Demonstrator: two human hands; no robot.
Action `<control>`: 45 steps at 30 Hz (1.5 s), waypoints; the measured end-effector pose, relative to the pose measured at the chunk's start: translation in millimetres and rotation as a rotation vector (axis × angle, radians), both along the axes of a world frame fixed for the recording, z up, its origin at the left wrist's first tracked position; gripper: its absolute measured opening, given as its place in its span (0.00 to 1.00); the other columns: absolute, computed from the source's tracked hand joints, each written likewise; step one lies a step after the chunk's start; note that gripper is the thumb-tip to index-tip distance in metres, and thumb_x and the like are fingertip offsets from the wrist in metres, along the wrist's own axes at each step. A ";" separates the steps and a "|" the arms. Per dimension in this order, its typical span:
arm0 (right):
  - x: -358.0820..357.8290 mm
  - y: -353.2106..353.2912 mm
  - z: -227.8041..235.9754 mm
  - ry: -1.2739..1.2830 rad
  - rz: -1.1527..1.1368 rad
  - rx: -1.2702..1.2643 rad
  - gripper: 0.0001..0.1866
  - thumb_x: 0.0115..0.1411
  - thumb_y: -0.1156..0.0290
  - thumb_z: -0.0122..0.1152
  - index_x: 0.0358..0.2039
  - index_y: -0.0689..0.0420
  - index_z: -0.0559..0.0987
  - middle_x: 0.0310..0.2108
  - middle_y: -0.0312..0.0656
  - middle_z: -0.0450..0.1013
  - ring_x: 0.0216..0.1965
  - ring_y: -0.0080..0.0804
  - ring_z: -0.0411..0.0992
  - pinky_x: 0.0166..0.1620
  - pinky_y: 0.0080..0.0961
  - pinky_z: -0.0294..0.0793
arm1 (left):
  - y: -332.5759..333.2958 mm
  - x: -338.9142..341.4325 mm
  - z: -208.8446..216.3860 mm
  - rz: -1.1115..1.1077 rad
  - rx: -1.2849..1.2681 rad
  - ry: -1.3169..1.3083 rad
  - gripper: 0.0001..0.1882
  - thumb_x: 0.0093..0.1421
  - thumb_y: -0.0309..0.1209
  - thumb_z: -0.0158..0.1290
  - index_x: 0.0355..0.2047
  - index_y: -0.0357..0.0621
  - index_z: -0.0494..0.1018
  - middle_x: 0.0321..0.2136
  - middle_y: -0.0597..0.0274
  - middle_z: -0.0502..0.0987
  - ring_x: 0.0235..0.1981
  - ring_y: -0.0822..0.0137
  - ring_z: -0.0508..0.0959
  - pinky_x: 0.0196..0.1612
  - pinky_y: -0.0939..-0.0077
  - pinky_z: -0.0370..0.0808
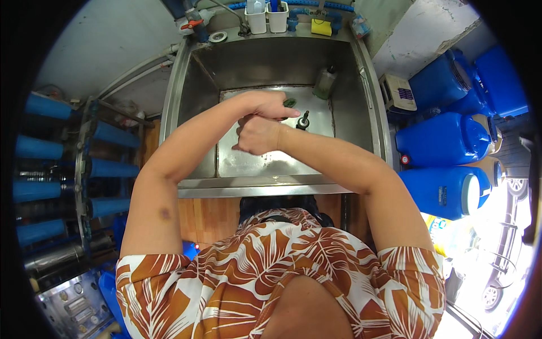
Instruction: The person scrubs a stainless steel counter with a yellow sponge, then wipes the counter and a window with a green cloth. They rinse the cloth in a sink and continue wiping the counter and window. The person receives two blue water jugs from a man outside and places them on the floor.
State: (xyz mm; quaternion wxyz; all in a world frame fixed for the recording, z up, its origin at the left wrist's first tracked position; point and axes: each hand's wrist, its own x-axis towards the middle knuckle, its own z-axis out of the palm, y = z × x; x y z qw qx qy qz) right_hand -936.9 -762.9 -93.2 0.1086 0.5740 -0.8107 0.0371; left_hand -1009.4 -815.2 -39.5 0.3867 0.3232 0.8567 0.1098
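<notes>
Both of my hands meet over a steel sink [248, 165], with the forearms crossing in from either side. My left hand [270, 105] is on the far side, its thumb pointing right, and a small dark green piece [289, 103] shows between thumb and fingers. Its kind is too small to tell. Just nearer, my right hand [257, 135] has its fingers curled closed and touches the left hand or wrist. Whatever it may hold is hidden. To the right of them stands a black pump top [303, 120]. A see-through bottle [324, 83] with a dark cap is by the sink's back right.
White caddies [256, 22] and a yellow sponge or cloth [321, 27] sit on the back ledge, near a tap with an orange handle [192, 24]. Blue jugs [440, 138] are stacked at right. Racked blue cylinders [114, 168] line the left.
</notes>
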 end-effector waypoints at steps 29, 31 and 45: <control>-21.9 -24.7 -49.3 -0.278 -0.348 0.320 0.16 0.51 0.73 0.52 0.41 0.58 0.79 0.40 0.43 0.77 0.46 0.44 0.72 0.52 0.39 0.69 | 10.7 -32.1 -97.5 -0.098 -0.087 -0.087 0.25 0.59 0.50 0.51 0.28 0.36 0.79 0.31 0.49 0.80 0.35 0.53 0.81 0.39 0.59 0.76; -15.4 -4.6 -53.2 0.041 -0.239 -0.029 0.12 0.52 0.71 0.53 0.38 0.57 0.75 0.40 0.44 0.73 0.43 0.46 0.72 0.50 0.43 0.69 | -8.8 -62.9 -94.4 0.184 0.047 -0.379 0.27 0.59 0.55 0.50 0.25 0.40 0.78 0.30 0.52 0.80 0.35 0.59 0.81 0.34 0.65 0.76; -73.3 46.6 37.0 -0.856 -1.079 -1.352 0.13 0.55 0.70 0.65 0.41 0.54 0.77 0.30 0.38 0.74 0.29 0.29 0.73 0.33 0.27 0.74 | -166.7 -314.2 -25.0 0.613 -0.111 0.943 0.22 0.57 0.40 0.48 0.52 0.54 0.73 0.67 0.38 0.42 0.65 0.33 0.46 0.58 0.39 0.60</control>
